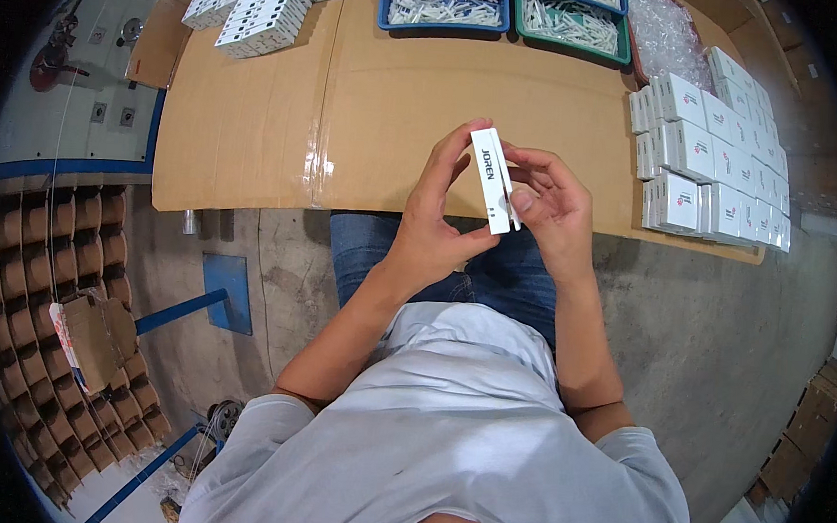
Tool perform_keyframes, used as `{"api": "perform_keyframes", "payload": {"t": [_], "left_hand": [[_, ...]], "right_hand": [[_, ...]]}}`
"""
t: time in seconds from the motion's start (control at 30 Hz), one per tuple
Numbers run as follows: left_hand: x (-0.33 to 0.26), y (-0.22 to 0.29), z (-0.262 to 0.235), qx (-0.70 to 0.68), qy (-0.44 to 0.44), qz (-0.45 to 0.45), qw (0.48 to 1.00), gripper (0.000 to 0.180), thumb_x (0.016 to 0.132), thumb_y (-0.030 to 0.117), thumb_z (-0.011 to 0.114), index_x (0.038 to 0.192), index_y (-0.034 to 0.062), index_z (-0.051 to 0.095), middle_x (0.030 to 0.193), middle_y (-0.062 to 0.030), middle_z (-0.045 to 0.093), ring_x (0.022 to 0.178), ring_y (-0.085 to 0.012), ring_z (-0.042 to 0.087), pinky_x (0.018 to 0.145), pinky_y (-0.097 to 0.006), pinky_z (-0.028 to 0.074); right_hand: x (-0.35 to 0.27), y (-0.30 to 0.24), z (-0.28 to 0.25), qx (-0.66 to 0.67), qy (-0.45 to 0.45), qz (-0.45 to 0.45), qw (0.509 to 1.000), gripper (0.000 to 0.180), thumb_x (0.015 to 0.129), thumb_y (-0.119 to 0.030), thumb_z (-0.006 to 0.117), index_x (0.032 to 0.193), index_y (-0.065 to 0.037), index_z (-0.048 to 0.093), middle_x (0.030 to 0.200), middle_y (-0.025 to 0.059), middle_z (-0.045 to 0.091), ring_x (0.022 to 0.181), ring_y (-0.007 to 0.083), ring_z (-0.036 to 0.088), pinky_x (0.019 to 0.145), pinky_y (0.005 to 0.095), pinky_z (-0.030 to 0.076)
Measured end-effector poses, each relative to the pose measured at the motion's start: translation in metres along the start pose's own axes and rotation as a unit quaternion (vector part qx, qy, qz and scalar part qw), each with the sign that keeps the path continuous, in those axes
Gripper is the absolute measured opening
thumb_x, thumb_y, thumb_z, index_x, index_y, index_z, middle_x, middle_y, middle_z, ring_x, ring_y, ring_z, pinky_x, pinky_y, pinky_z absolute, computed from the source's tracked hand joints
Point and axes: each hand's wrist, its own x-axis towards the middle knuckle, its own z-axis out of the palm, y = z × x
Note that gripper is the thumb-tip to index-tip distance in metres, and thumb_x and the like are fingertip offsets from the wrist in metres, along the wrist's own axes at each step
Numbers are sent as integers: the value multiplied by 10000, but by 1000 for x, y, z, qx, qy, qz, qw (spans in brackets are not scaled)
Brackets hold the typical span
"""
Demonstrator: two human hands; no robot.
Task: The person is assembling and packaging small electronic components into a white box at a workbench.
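A slim white carton point(488, 175) with dark print is held up over the near edge of the cardboard-covered table. My left hand point(438, 201) grips it by its two ends, fingers at the top and thumb at the bottom. On the carton's right side a narrow white flap or edge stands a little apart from the body. My right hand point(554, 202) pinches at that edge with thumb and bent fingers. What lies inside the carton is hidden.
Stacked white cartons point(712, 163) stand at the table's right. More cartons point(264, 17) sit at the far left. Blue tray point(384, 9) and green tray point(624, 45) hold small white pieces. Clear plastic bags point(662, 38) lie beside them. Cardboard dividers point(21, 269) are at the left.
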Motion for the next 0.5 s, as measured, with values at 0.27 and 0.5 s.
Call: {"api": "perform_keyframes", "payload": {"t": [0.27,0.5], "left_hand": [[-1,-4,-2,3,-24,-6,1000,1030,663,20,804,1543,97,273,1582,-99,325,1433,-263,384,1196,-448,304],[2,14,-4,-70,-29,-12,997,1266,613,171,935,1595,78,141,1580,-146,329,1453,-300,348,1199,-422,270]], "right_hand": [[-2,0,-1,-2,-3,-6,1000,521,848,-52,761,1310,34,533,1388,172,556,1227,229,575,996,357,513],[-2,1,2,8,-26,-33,999,813,787,-70,778,1480,1,361,1495,173,454,1385,276,446,1127,429,381]]}}
